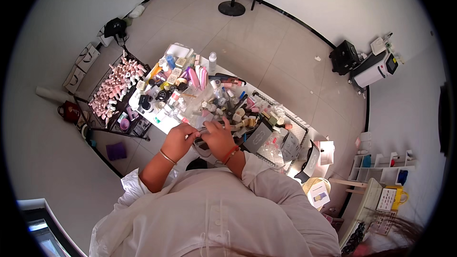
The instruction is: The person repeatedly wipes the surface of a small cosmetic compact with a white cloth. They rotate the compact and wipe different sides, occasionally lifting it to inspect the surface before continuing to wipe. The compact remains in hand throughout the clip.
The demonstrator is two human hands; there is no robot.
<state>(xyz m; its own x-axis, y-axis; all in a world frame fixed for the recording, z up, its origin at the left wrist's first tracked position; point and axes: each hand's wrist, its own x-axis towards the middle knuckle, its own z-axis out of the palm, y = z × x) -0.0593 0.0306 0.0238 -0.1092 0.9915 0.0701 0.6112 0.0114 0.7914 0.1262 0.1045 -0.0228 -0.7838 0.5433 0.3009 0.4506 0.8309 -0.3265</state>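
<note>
Both my hands meet over the near edge of a white table (160,123) crowded with small bottles. My left hand (181,141) pinches the edge of a clear, pouch-like thing (203,150) that hangs below the fingers. My right hand (217,137) is on the same thing from the other side, its fingers bent over the top; what else it may hold is hidden. Just past my right hand lie gold-coloured caps (249,122), pens and nail-polish-like bottles. Dark grey printed packets (257,137) lie to the right, beside clear plastic bags (274,141).
A wire rack (107,131) heaped with pink bottles stands left of the table. A spray bottle (212,61) stands at the table's far edge. Pink and white nail files (198,77) lie near it. A lit white box (325,152) is at the right end. Farther off stands a fan (232,8).
</note>
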